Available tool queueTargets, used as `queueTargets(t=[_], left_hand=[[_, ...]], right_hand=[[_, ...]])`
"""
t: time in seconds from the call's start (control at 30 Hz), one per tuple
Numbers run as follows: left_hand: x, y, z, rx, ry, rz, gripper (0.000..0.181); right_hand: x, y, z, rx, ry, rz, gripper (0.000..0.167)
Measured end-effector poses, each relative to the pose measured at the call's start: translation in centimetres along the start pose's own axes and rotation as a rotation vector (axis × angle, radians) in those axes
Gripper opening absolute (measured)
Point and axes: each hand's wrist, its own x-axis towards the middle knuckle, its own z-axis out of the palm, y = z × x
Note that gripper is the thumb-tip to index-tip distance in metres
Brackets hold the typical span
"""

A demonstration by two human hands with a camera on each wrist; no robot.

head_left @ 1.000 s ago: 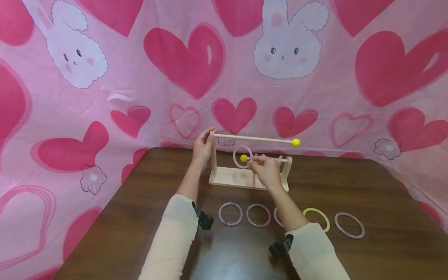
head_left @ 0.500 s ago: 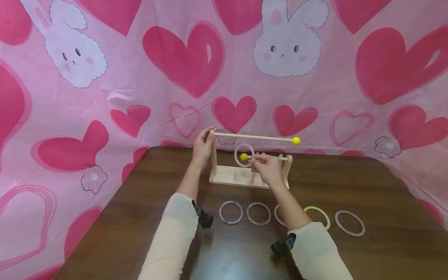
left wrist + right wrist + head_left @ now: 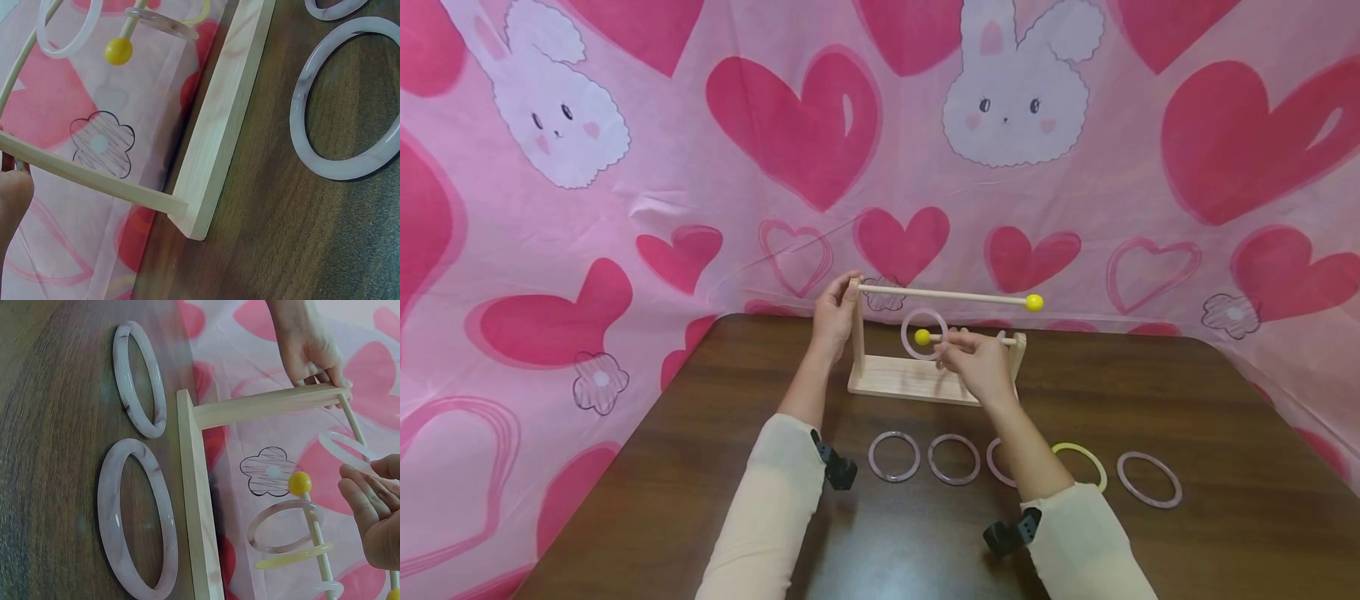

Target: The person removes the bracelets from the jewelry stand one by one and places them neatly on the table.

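My left hand (image 3: 832, 323) grips the top of the left post of a wooden bangle stand (image 3: 917, 380). My right hand (image 3: 979, 367) pinches a pale translucent bangle (image 3: 337, 449) beside the stand's upper rod (image 3: 947, 294). In the head view this bangle surrounds the yellow ball (image 3: 922, 337) of the lower rod, but the left wrist view shows them apart. On the lower rod (image 3: 322, 550) hang a pinkish bangle (image 3: 253, 534), a yellow bangle (image 3: 290, 557) and a whitish one (image 3: 334, 586). My right hand partly hides these in the head view.
Several bangles lie in a row on the brown table in front of the stand, including a lilac one (image 3: 871, 457), a yellow one (image 3: 1101, 471) and a pinkish one (image 3: 1150, 503). A pink heart-print cloth (image 3: 805, 125) hangs close behind the stand.
My right hand and the pale bangle have shifted slightly to the right. My left hand keeps its place on the post.
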Motion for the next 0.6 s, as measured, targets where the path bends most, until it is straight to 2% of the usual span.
queueTargets(t=[0.3, 0.6], left_hand=[[0.06, 0.06, 0.04, 0.003, -0.003, -0.009, 0.033], [0.01, -0.11, -0.06, -0.007, 0.001, -0.001, 0.033]], right_hand=[[-0.46, -0.24, -0.37, 0.029, -0.014, -0.005, 0.023], [-0.9, 0.41, -0.62, 0.01, -0.027, -0.005, 0.02]])
